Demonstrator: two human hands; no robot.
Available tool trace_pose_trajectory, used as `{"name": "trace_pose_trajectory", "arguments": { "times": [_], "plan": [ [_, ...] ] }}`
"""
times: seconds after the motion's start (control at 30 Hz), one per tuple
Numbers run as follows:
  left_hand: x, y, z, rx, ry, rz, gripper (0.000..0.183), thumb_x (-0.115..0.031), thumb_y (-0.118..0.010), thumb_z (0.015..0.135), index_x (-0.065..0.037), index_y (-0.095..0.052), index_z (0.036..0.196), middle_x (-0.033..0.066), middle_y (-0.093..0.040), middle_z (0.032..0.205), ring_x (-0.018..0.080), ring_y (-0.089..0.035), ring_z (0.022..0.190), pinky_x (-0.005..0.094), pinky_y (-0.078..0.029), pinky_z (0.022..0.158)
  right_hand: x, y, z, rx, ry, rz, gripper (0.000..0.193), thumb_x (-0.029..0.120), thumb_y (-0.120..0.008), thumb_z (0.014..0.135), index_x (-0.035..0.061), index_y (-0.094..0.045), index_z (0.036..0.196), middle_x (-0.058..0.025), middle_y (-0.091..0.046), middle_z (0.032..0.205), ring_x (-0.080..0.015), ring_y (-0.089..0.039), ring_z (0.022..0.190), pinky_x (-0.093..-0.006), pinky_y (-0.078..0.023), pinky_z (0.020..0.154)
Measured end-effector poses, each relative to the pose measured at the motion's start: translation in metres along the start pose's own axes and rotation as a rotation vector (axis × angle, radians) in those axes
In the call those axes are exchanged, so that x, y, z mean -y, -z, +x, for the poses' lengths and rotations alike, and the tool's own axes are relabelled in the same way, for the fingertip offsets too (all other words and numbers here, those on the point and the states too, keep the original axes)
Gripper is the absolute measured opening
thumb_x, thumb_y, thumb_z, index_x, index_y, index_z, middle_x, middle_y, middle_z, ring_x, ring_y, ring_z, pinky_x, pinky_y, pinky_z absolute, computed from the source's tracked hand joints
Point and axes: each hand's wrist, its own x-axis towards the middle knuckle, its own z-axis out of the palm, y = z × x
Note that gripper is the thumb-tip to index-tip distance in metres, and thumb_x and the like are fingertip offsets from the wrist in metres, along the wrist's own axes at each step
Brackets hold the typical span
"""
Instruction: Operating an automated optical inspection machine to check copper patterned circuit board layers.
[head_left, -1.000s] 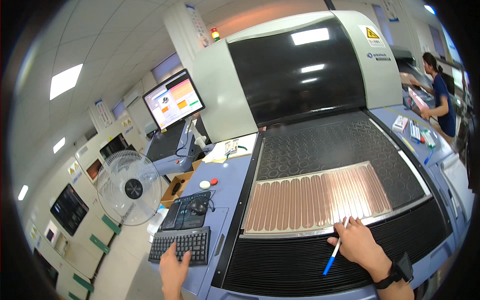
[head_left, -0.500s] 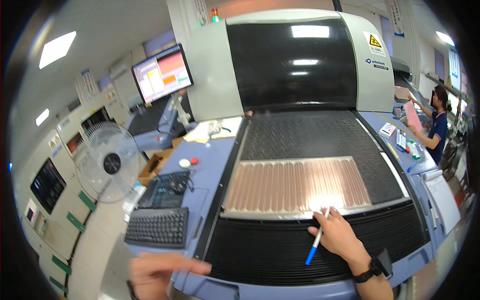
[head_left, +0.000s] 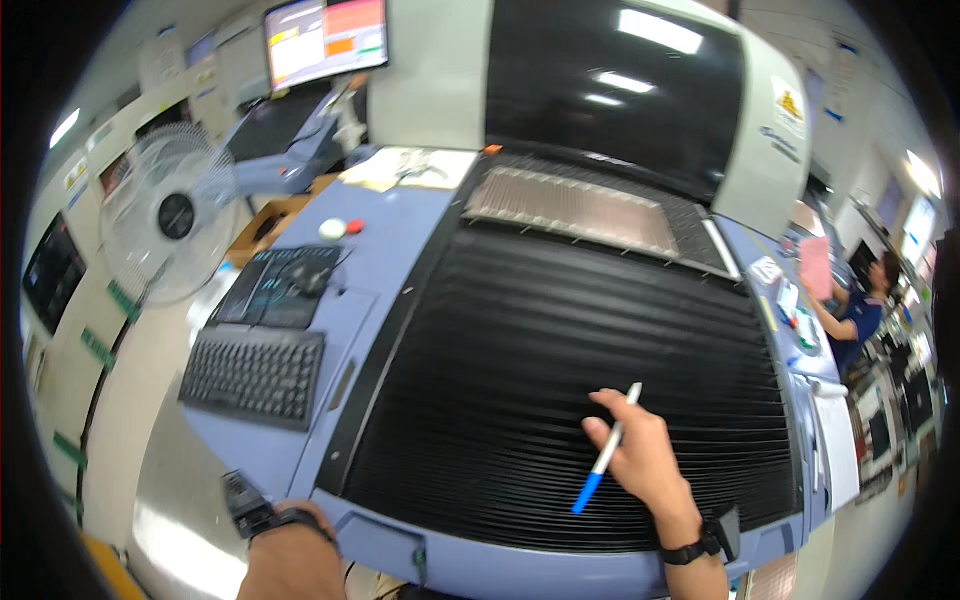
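Fingers of my left hand (head_left: 317,513) are out of sight past the wrist strap, near the machine's front-left corner; can't tell if clenched or released. Copper-coloured flat panel (head_left: 572,210) lies toward the bed's far edge, by the hood (head_left: 610,95), long axis left to right, dipping rightward. It's ahead of my right hand (head_left: 643,455), well apart; that hand is nearer. Right fingers grasp a blue-capped white pen (head_left: 604,456) over the ribbed black cover (head_left: 480,400). Labels: monitor text (head_left: 327,42), warning-triangle sticker (head_left: 789,107), blue logo below it; lettering too blurred for me.
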Motion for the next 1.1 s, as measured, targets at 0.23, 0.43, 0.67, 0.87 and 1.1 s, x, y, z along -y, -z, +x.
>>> {"name": "trace_pose_trajectory", "arguments": {
  "times": [0.23,0.43,0.67,0.87,1.1],
  "plan": [
    [0.005,0.021,0.006,-0.059,0.036,0.035,0.033,-0.028,-0.048,0.106,0.002,-0.063,0.105,0.0100,-0.069,0.103,0.0192,-0.067,0.086,0.0342,-0.054,0.076,-0.012,-0.006,0.001,-0.064,0.083,-0.107,0.038,0.021,-0.071,0.095,-0.0027,-0.063,0.123,-0.0321,-0.065,0.122,-0.0475,-0.059,0.124,-0.0489,-0.051,0.102],
    [0.008,0.003,-0.003,-0.128,0.032,0.121,0.037,-0.029,-0.048,0.106,0.004,-0.064,0.108,0.0083,-0.071,0.108,0.0148,-0.066,0.091,0.0296,-0.054,0.083,-0.013,-0.022,0.007,-0.058,0.202,-0.049,0.038,0.026,-0.070,0.095,-0.0007,-0.062,0.122,-0.0319,-0.065,0.118,-0.0482,-0.062,0.116,-0.0489,-0.053,0.097],
    [0.016,0.011,0.000,-0.116,0.109,0.148,0.037,-0.029,-0.049,0.106,0.005,-0.065,0.109,0.0074,-0.071,0.109,0.0134,-0.066,0.093,0.0278,-0.054,0.085,-0.012,-0.004,-0.004,-0.094,0.105,-0.058,0.035,0.020,-0.074,0.092,-0.0003,-0.066,0.119,-0.0285,-0.067,0.118,-0.0450,-0.062,0.119,-0.0474,-0.053,0.099],
    [0.011,0.030,-0.007,-0.189,0.123,0.173,0.036,-0.028,-0.051,0.105,0.005,-0.065,0.108,0.0071,-0.071,0.108,0.0135,-0.066,0.092,0.0276,-0.054,0.085,-0.014,-0.009,0.000,-0.093,0.136,-0.130,0.033,0.016,-0.072,0.092,-0.0022,-0.065,0.119,-0.0287,-0.067,0.119,-0.0471,-0.061,0.119,-0.0473,-0.051,0.099],
    [0.005,0.034,-0.006,-0.226,0.123,0.210,0.034,-0.028,-0.053,0.103,0.004,-0.065,0.107,0.0068,-0.070,0.107,0.0136,-0.066,0.092,0.0274,-0.054,0.085,0.015,-0.005,0.005,0.058,-0.134,0.010,0.035,0.014,-0.074,0.090,-0.0025,-0.064,0.120,-0.0273,-0.070,0.108,-0.0430,-0.069,0.100,-0.0421,-0.053,0.087]
  ]
}}
